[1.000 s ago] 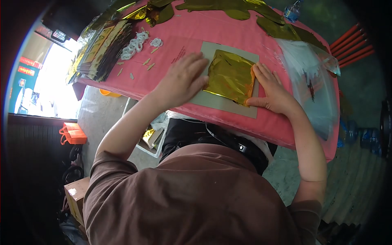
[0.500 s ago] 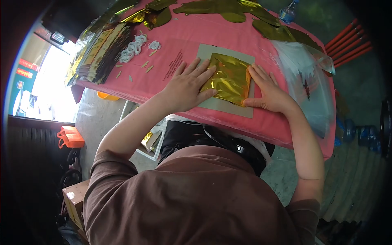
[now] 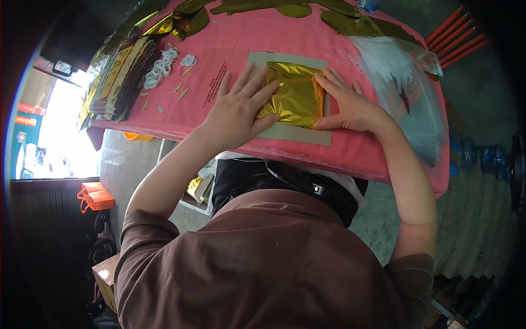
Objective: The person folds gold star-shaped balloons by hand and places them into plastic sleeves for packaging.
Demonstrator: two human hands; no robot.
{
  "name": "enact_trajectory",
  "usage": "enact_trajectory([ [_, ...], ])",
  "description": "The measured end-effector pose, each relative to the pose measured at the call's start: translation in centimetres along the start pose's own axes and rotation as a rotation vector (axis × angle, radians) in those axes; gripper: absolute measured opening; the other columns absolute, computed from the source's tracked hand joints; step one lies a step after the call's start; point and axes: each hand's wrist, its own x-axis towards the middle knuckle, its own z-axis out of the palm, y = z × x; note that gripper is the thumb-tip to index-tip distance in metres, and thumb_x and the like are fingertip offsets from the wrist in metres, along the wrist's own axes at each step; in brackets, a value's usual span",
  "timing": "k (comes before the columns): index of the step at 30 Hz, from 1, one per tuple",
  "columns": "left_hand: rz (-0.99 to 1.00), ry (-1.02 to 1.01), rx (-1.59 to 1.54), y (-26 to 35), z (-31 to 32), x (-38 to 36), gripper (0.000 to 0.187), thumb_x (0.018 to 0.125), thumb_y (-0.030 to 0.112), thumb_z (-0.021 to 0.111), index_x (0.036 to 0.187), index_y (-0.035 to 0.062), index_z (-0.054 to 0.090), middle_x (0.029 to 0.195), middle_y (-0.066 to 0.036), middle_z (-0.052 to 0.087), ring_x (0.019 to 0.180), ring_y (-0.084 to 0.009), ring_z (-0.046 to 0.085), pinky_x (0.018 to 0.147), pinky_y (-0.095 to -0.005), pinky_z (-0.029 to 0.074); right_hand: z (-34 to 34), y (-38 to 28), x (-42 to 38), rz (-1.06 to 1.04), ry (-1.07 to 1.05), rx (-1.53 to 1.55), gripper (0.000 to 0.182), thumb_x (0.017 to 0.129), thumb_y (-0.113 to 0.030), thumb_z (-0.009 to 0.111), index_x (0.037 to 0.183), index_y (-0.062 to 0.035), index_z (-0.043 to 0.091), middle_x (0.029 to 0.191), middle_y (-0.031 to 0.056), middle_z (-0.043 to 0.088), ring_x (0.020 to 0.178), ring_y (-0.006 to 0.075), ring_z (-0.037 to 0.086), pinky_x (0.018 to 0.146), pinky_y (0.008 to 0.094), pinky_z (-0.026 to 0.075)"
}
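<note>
A square gold foil sheet, creased and shiny, lies on a larger grey board on the pink-covered table. My left hand rests flat with fingers spread over the foil's left edge. At the opposite edge is my right hand, fingers stretched out and thumb apart, touching the foil's right side. That right edge looks orange and slightly raised. Left of the board, a patch of small printed text shows, partly beside my left fingers. Both palms hide little of the foil's middle.
White rings and small gold scraps lie at left, near stacked gold-patterned sheets. Gold foil shapes line the far edge. Clear plastic bags cover the right side. Red poles stand beyond the table.
The camera view has shifted a little, so the table sits further left and higher. Both hands stay at the foil's two sides, nearly unmoved against it.
</note>
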Motion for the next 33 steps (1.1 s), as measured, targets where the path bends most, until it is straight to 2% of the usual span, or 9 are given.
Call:
enact_trajectory([
  [1,0.000,0.000,-0.002,0.3,-0.1,0.3,0.058,0.088,0.039,0.053,0.137,0.0112,0.038,0.145,-0.016,0.030,0.137,-0.0323,0.022,0.110,-0.0492,0.017,-0.2,0.1,0.1,-0.008,-0.018,-0.005,0.108,0.065,-0.052,0.074,0.146,-0.0106,0.015,0.152,0.0166,0.007,0.142,0.0251,0.002,0.112,0.0483,0.001],
  [3,0.201,-0.036,-0.075,1.3,-0.1,1.2,0.056,0.086,0.033,0.057,0.135,0.0092,0.040,0.144,-0.016,0.032,0.137,-0.0321,0.023,0.110,-0.0501,0.018,-0.5,0.2,0.2,-0.013,-0.039,0.000,0.108,0.065,-0.051,0.075,0.146,-0.0106,0.016,0.152,0.0164,0.007,0.142,0.0249,0.002,0.112,0.0480,0.001],
  [4,0.199,-0.034,-0.074,1.7,0.1,1.6,0.056,0.086,0.033,0.057,0.135,0.0092,0.040,0.144,-0.016,0.032,0.137,-0.0321,0.023,0.110,-0.0501,0.018,-0.7,0.3,0.3,-0.015,-0.053,0.007,0.108,0.064,-0.049,0.076,0.146,-0.0105,0.016,0.153,0.0162,0.007,0.142,0.0248,0.002,0.112,0.0478,0.001],
  [6,0.165,-0.047,-0.318,2.7,0.8,2.4,0.053,0.086,0.028,0.056,0.132,0.0064,0.042,0.142,-0.016,0.034,0.135,-0.0323,0.026,0.109,-0.0491,0.020,-0.6,0.4,0.3,-0.021,-0.046,0.011,0.108,0.064,-0.047,0.076,0.146,-0.0107,0.016,0.153,0.0161,0.007,0.142,0.0246,0.002,0.112,0.0475,0.001],
  [9,0.092,-0.001,-0.383,3.8,1.6,3.3,0.051,0.085,0.025,0.056,0.130,0.0043,0.044,0.140,-0.016,0.037,0.134,-0.0327,0.028,0.110,-0.0478,0.021,-0.4,0.7,0.3,-0.033,-0.036,0.026,0.108,0.064,-0.045,0.077,0.146,-0.0112,0.016,0.153,0.0160,0.007,0.142,0.0244,0.003,0.112,0.0469,0.002],
  [19,0.164,0.002,-0.338,3.3,1.3,3.1,0.053,0.079,0.024,0.058,0.127,0.0035,0.046,0.137,-0.017,0.041,0.132,-0.0320,0.032,0.108,-0.0471,0.025,-0.2,1.0,0.2,-0.039,-0.028,0.025,0.108,0.065,-0.047,0.076,0.147,-0.0122,0.014,0.153,0.0154,0.005,0.142,0.0235,0.000,0.112,0.0479,-0.001],
  [21,0.286,-0.130,-0.386,3.2,1.3,3.1,0.051,0.085,0.017,0.052,0.132,0.0022,0.041,0.141,-0.016,0.036,0.135,-0.0324,0.028,0.110,-0.0469,0.021,-0.1,1.2,0.2,-0.045,-0.034,0.023,0.108,0.065,-0.048,0.076,0.147,-0.0120,0.014,0.153,0.0150,0.005,0.142,0.0232,0.000,0.112,0.0480,-0.001],
  [27,0.313,-0.179,-0.349,3.0,1.1,2.6,0.053,0.091,0.022,0.046,0.139,0.0032,0.033,0.145,-0.015,0.030,0.138,-0.0294,0.022,0.112,-0.0457,0.016,0.1,1.6,0.0,-0.074,0.014,0.032,0.110,0.064,-0.049,0.075,0.147,-0.0106,0.013,0.153,0.0130,0.007,0.142,0.0222,0.003,0.112,0.0483,0.000],
  [33,0.325,-0.186,-0.361,2.9,1.1,2.8,0.053,0.091,0.022,0.047,0.139,0.0034,0.033,0.145,-0.014,0.030,0.137,-0.0289,0.022,0.112,-0.0455,0.016,0.7,1.5,-0.8,-0.122,0.125,0.085,0.110,0.063,-0.048,0.076,0.147,-0.0123,0.015,0.153,0.0122,0.009,0.142,0.0235,0.007,0.112,0.0500,0.002],
])
